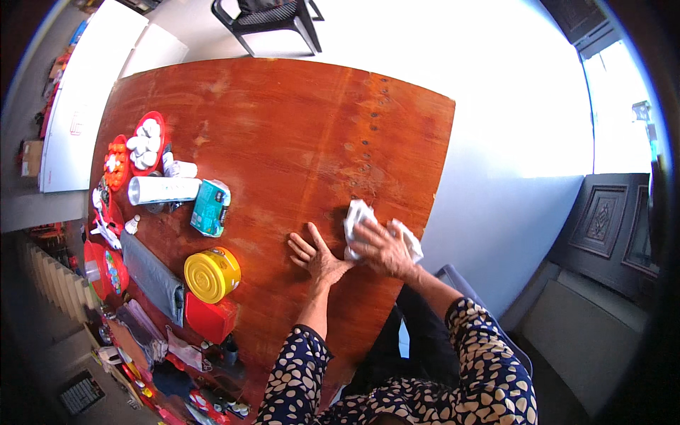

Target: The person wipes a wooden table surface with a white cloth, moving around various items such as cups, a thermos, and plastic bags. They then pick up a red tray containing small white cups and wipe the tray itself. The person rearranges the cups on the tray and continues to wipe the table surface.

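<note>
Pressed flat over a crumpled white cloth (357,213), or possibly a tissue, is my right hand (381,247). The cloth sticks out beyond the fingertips and on the wrist side, near the table's right edge. The hand looks slightly blurred. My left hand (321,260) rests on the reddish-brown wooden table (265,138) with its fingers spread and nothing in it. Its thumb points toward the right hand, close to the cloth. A row of dark nail or screw marks (365,142) runs along the wood beyond the cloth.
On the left stand a yellow round tin (212,273), a red box (210,317), a teal packet (211,207) and a white tube (164,190). Behind them, a red tray (162,119) holds white cups. A black chair (268,21) stands past the far edge.
</note>
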### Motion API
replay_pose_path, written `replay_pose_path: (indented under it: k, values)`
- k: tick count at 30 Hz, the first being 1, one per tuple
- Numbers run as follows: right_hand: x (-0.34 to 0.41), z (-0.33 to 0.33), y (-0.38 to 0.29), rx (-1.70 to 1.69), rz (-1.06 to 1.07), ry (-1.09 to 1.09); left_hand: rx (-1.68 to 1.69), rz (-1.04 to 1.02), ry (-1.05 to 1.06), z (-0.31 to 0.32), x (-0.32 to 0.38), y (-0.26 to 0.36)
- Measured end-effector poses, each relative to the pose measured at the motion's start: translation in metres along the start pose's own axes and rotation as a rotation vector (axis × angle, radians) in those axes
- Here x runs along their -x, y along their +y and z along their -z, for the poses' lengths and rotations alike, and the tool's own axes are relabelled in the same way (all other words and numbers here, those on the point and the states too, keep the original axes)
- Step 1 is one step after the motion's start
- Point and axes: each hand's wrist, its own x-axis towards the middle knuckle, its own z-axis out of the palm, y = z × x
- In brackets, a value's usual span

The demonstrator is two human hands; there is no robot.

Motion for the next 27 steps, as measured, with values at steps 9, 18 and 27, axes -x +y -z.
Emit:
replay_pose_path:
  k: [9,18,27]
  values:
    - [-0.082,0.02,0.036,-0.02,0.306,-0.066,-0.015,-0.002,-0.019,-0.001,-0.001,0.002]
    - [-0.249,0.045,0.105,0.113,0.348,0.054,-0.015,0.017,-0.093,-0.001,-0.001,-0.001]
    - [-0.34,0.074,0.168,0.149,-0.162,0.16,-0.025,-0.005,-0.065,-0.008,0.002,-0.005]
